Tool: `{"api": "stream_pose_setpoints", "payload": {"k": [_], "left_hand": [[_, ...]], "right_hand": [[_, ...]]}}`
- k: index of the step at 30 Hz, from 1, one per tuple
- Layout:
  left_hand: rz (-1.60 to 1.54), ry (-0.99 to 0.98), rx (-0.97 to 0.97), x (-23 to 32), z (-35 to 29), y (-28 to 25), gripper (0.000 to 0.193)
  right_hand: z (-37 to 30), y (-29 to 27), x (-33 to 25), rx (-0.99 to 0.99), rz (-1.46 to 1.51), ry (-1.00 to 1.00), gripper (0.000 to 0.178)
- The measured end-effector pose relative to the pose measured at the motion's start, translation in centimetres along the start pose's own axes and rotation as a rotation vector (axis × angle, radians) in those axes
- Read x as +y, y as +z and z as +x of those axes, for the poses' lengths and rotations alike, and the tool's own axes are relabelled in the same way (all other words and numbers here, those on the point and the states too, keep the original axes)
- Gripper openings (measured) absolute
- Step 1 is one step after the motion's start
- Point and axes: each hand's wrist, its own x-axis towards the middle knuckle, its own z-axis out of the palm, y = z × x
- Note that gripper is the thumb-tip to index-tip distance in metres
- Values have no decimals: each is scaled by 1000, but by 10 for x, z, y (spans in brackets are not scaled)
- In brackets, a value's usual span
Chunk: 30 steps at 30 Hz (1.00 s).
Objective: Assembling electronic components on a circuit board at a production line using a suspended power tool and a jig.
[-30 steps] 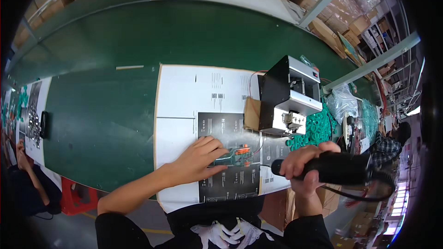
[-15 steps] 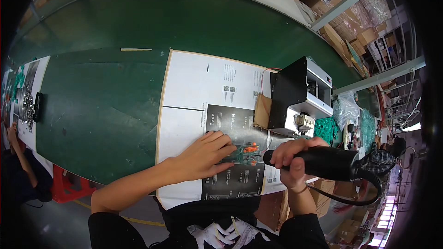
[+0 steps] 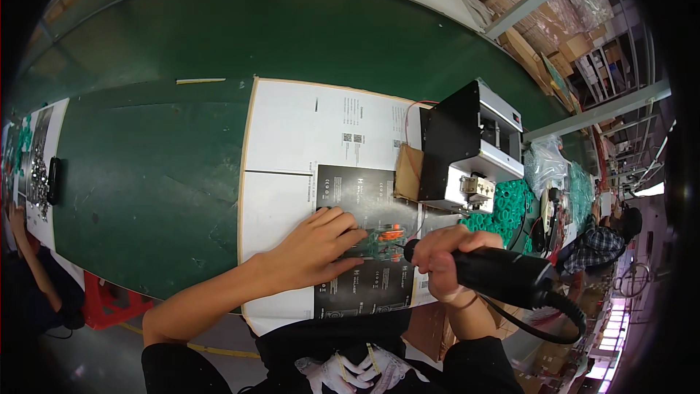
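A small translucent green assembly with orange parts (image 3: 391, 234) lies on the black printed part of a sheet (image 3: 364, 182). My left hand (image 3: 317, 246) lies along its left side, fingers bent and closed against it, steadying it on the sheet; the fingertips are partly hidden. In my right hand (image 3: 445, 257) is a black corded electric screwdriver (image 3: 504, 275), held nearly level with its nose pointing left. The thin bit is at the right side of the green assembly; whether it touches a screw is too small to tell.
A black and silver machine (image 3: 456, 149) stands right of the sheet, with a brown cardboard piece (image 3: 408, 173) against it. Beyond lies a heap of green plastic rings (image 3: 507, 211). Far left, another person's arm (image 3: 33, 248) is near small metal parts (image 3: 38, 186). A red stool (image 3: 109, 303) stands below.
My right hand and the screwdriver have moved slightly left, bringing the bit closer to the green assembly. The left hand keeps its hold. The whole view has shifted a little.
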Motion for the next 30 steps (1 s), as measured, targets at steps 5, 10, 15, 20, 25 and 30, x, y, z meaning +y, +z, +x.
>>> {"api": "stream_pose_setpoints", "payload": {"k": [5, 10, 15, 20, 25, 30], "left_hand": [[32, -44, -14, 3, -7, -5, 41], [38, -66, 15, 5, -4, -5, 41], [47, -78, 25, 6, -6, -3, 40], [44, -45, 29, 1, -5, -2, 40], [16, -25, 28, 2, -5, -1, 39], [27, -17, 25, 1, -6, -2, 39]], "right_hand": [[32, -28, -21, 254, 17, -98, 31], [72, -71, -44, 543, -176, -199, 37], [71, -73, -23, 578, -308, -86, 34], [51, -69, -30, 478, -89, 25, 37], [21, -11, -42, 184, 164, -12, 43], [21, 24, -32, 74, 82, -20, 46]]}}
